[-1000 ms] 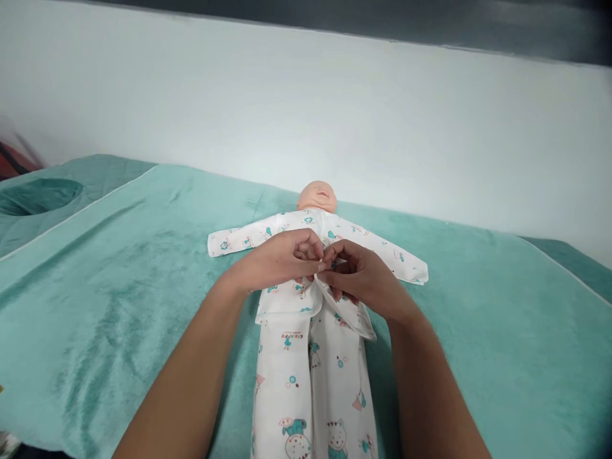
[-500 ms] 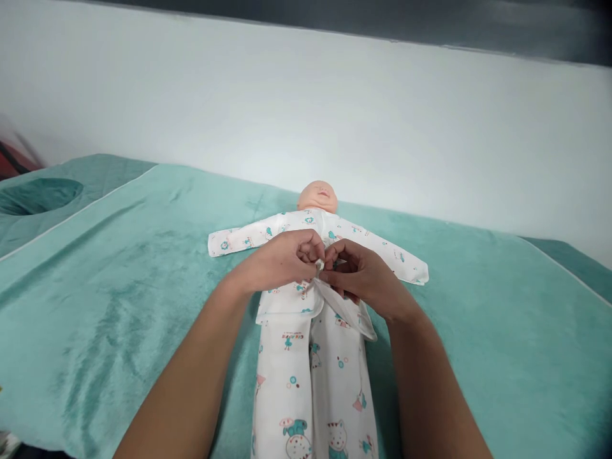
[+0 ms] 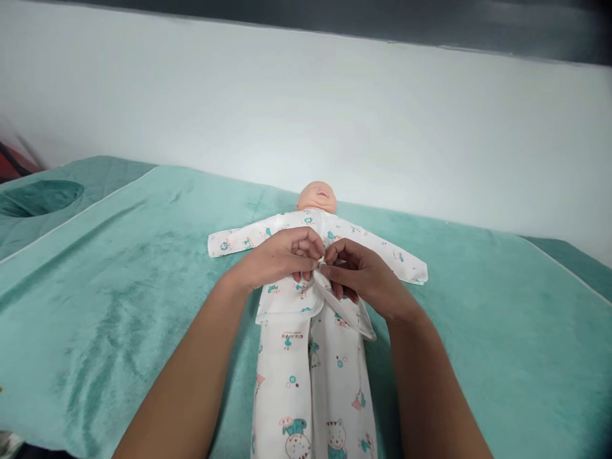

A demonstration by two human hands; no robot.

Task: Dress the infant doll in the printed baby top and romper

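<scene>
A baby doll lies on its back on a teal towel, head toward the wall. It wears a white printed shirt with sleeves spread out and matching white printed trousers. My left hand and my right hand meet over the doll's chest. Both are closed in a pinch on the front edges of the shirt, fingertips touching at the middle. The right front flap hangs loose below my right hand.
A white wall runs behind the bed. A darker teal sheet with a round dent lies at the far left. A second teal strip shows at the right edge.
My hands stay pinched together at the shirt front, with only slight finger shifts. The doll has not moved.
</scene>
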